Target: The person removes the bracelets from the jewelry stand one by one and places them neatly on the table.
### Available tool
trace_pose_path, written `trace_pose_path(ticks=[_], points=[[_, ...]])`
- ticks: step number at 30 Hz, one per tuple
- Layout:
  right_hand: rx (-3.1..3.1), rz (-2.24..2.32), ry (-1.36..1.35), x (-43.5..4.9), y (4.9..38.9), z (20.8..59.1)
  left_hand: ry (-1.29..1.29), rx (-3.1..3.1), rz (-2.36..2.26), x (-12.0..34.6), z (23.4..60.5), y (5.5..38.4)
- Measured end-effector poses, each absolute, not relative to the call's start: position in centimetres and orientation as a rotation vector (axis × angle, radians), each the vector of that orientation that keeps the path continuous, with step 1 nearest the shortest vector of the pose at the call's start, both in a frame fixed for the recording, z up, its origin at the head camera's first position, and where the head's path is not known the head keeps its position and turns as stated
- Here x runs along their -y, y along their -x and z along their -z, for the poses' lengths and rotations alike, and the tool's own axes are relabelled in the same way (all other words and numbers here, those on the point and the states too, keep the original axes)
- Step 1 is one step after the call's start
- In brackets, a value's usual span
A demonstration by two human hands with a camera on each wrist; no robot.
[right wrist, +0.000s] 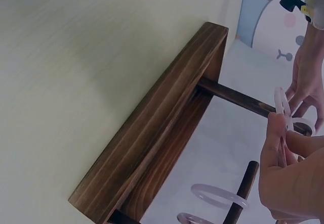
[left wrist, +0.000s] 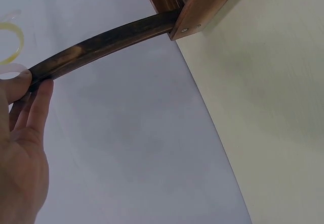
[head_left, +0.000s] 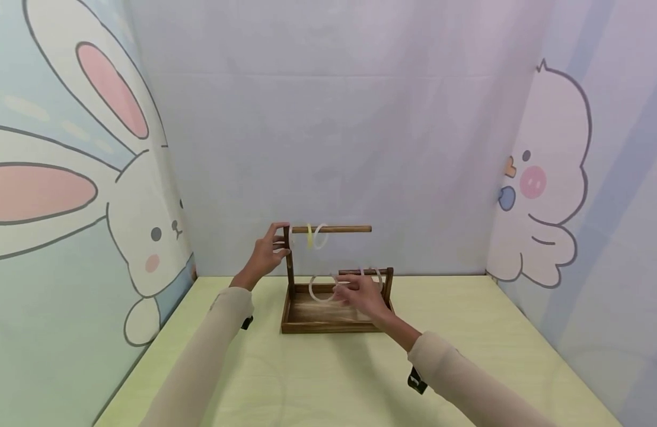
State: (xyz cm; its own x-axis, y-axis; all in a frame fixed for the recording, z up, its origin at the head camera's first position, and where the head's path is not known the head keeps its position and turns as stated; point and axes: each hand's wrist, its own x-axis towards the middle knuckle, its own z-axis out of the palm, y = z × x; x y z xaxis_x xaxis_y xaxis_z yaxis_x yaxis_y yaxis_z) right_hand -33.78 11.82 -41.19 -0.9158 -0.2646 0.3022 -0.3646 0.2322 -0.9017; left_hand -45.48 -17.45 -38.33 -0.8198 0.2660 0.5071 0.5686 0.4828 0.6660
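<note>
My left hand (head_left: pixel 263 254) grips the top of the tall left post (left wrist: pixel 101 44) of a dark wooden bangle rack (head_left: pixel 336 327), thumb on one side and fingers on the other. A pale translucent bangle (head_left: pixel 311 290) is pinched between thumb and fingers of my right hand (head_left: pixel 364 298), above the rack's tray. On the upper bar (head_left: pixel 350 229) hang a yellow bangle (head_left: pixel 309 236), a whitish bangle (head_left: pixel 316 238) and another pale one by the post. Pale bangles (head_left: pixel 381 279) also hang on the lower bar at the right, partly hidden behind my right hand.
The rack stands toward the back of a pale yellow-green table (head_left: pixel 318 379). A plain grey-white curtain (head_left: pixel 334 130) hangs close behind it. Cartoon-printed cloth panels flank both sides, with a rabbit (head_left: pixel 142 237) left and a chick-like figure (head_left: pixel 552 178) right.
</note>
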Motion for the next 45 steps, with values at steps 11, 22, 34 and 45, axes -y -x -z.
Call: trace_pose_path(ticks=[11,22,34,45], points=[[2.399,-1.978,-0.668,-9.9,33.6,42.9,0.71,2.394,1.232,17.4,38.4,45.5],[2.388,-2.051,-0.634,-8.2,33.2,44.9,0.704,2.398,1.245,17.2,38.1,45.5],[2.404,-2.126,-0.63,-7.0,32.6,46.4,0.698,2.396,1.246,17.2,38.0,45.4],[2.411,-2.153,-0.706,-6.6,32.4,48.5,0.691,2.408,1.271,17.2,37.9,45.3]])
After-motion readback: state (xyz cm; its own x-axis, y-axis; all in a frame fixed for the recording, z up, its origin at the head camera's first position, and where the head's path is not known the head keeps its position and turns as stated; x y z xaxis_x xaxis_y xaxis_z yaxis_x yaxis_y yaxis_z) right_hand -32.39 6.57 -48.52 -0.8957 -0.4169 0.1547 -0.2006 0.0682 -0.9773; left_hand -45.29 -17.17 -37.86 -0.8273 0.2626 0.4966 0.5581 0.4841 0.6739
